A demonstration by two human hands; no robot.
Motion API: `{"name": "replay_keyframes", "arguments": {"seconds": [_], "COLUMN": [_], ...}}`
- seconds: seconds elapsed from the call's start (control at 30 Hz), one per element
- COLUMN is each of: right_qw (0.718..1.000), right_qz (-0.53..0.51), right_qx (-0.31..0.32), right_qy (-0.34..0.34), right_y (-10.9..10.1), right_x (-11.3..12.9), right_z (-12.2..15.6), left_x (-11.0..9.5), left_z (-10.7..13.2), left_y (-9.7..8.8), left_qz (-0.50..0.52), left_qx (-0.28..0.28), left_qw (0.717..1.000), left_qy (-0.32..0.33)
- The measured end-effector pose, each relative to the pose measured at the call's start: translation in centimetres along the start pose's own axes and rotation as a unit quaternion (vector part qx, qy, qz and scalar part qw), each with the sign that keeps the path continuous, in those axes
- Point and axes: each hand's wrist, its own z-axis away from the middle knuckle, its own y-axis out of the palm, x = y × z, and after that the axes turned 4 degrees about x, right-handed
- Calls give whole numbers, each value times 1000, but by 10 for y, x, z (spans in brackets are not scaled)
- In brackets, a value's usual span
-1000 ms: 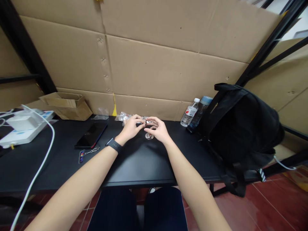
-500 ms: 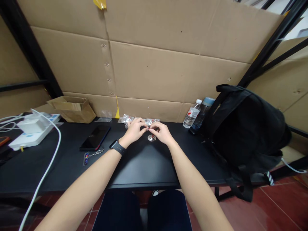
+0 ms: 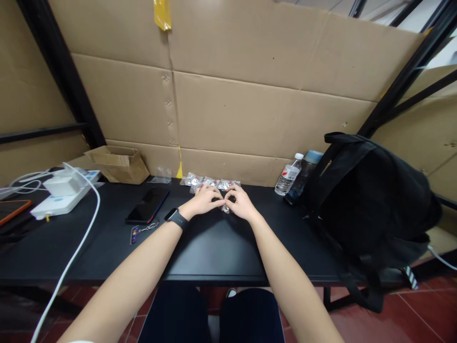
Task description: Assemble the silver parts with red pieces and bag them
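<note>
Above the black table (image 3: 221,257), my left hand (image 3: 206,200) and my right hand (image 3: 239,202) meet, thumbs and fingers pinched together. Between their tips shows a small shiny metal disc (image 3: 226,208), mostly covered by the fingers; its exact kind is hard to make out. Just behind the hands lie several small transparent plastic packets (image 3: 228,184) with shiny and red contents. A dark watch (image 3: 176,217) is on my left wrist.
To the left are a phone (image 3: 148,205), a keychain (image 3: 134,234), a paper bag (image 3: 121,166), a white power strip (image 3: 67,197) and a long white cable (image 3: 84,228). On the right stand a water bottle (image 3: 288,176), a blue-capped bottle (image 3: 310,169) and a black backpack (image 3: 371,209). Cardboard (image 3: 232,114) walls the back.
The metal disc, hanging below my fingers before, is now largely hidden by them. Both hands sit slightly lower and nearer together. The whole view has shifted a little.
</note>
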Motion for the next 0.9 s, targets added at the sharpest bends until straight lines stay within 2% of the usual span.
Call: {"name": "replay_keyframes", "arguments": {"seconds": [0.07, 0.23, 0.37, 0.4, 0.47, 0.53, 0.6, 0.67, 0.73, 0.9], "right_qw": [1000, 999, 999, 999, 999, 999, 998, 996, 995, 996], "right_qz": [-1, 0, 13, 20, 29, 37, 48, 59, 64, 57], "right_qx": [4, 44, 45, 37, 25, 22, 26, 28, 32, 44], "right_qy": [-2, -23, -26, -20, -1, 22, 42, 59, 69, 60], "right_y": [-1, 10, 19, 19, 14, 5, -4, -10, -14, -14], "right_x": [0, -4, -6, -6, -6, -6, -8, -11, -13, -16], "right_z": [0, 1, 0, 0, 0, 1, 3, 4, 4, 4], "left_x": [4, 7, 14, 20, 38, 64, 89, 108, 118, 111], "left_z": [0, 1, 5, 6, 12, 22, 35, 47, 55, 54], "left_y": [1, 5, -5, -10, -21, -33, -41, -45, -43, -36], "left_qz": [2, -10, -9, -13, -32, -72, -89, -73, -60, -78], "left_qx": [20, 30, 63, 51, -12, -110, -176, -199, -202, -222], "left_qw": [1000, 999, 998, 998, 996, 973, 943, 914, 896, 881], "left_qy": [10, -16, -6, -19, -84, -189, -267, -347, -391, -411]}}
